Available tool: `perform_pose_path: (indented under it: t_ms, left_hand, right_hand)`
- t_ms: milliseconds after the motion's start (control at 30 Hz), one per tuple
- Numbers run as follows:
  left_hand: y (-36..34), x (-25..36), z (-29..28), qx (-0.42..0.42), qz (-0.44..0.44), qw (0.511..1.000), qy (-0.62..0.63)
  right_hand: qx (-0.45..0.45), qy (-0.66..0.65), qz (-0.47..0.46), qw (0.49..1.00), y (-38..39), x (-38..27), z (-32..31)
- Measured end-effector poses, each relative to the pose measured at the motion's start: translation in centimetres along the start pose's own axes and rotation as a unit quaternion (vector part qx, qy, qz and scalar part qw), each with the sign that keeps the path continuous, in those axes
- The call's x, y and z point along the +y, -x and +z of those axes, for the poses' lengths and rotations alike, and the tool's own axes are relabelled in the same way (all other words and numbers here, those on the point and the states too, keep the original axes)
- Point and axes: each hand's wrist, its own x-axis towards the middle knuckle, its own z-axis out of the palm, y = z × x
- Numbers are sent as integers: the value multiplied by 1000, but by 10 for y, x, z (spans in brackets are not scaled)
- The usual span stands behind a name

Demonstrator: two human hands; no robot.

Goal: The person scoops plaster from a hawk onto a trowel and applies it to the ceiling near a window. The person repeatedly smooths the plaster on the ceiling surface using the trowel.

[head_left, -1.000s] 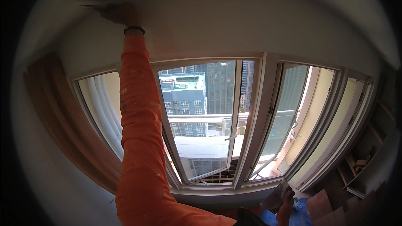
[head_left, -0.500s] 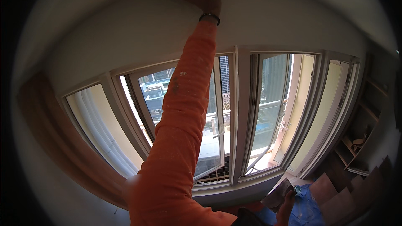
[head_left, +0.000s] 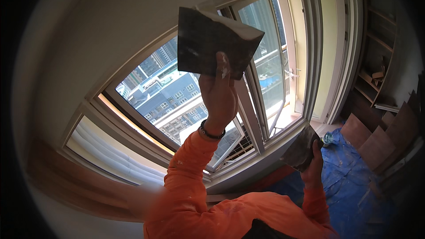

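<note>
My left hand [head_left: 219, 95], white smears on its thumb, is raised in front of the window and grips a wide, flat dark putty spreader [head_left: 201, 40] by its lower edge. A pale coat, like filler, covers the spreader's upper right edge. Lower right, my right hand [head_left: 313, 166] is closed on a second dark flat plate [head_left: 301, 148], held tilted near the window sill. The two plates are apart. Both forearms wear orange sleeves, and a dark bracelet [head_left: 212, 132] circles my left wrist.
Window frames [head_left: 312, 57] with open sashes span the middle, with buildings outside. A brown curtain [head_left: 84, 181] hangs at left. Blue sheeting [head_left: 354, 177] covers the floor at right, beside brown boards [head_left: 376, 148] and a shelf unit [head_left: 376, 44]. A small tub [head_left: 327, 139] stands behind my right hand.
My left hand has come down from the high wall near the ceiling to the window, bringing its spreader into plain sight. My right hand and its plate have risen; the view has shifted.
</note>
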Motion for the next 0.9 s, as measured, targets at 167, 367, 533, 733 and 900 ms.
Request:
perform_pose_path:
  t_ms: [167, 367, 533, 733, 900]
  left_hand:
    - [133, 3, -53, -136, -14, 989, -56]
    - [168, 30, -66, -391, 28, 856, -336]
    - [180, 42, -121, -381, 0, 757, -532]
    - [190, 60, -154, -16, -189, 872, -451]
    - [193, 64, -84, 206, -283, 934, -66]
  right_hand:
    - [-43, -110, 130, 985, -11, 25, 48]
    - [-114, -136, 232, 956, -25, 52, 78]
    - [-108, -72, 216, 968, -19, 56, 84]
    - [-45, -66, 71, 994, -20, 51, 83]
    - [35, 39, -142, 989, -17, 84, 70]
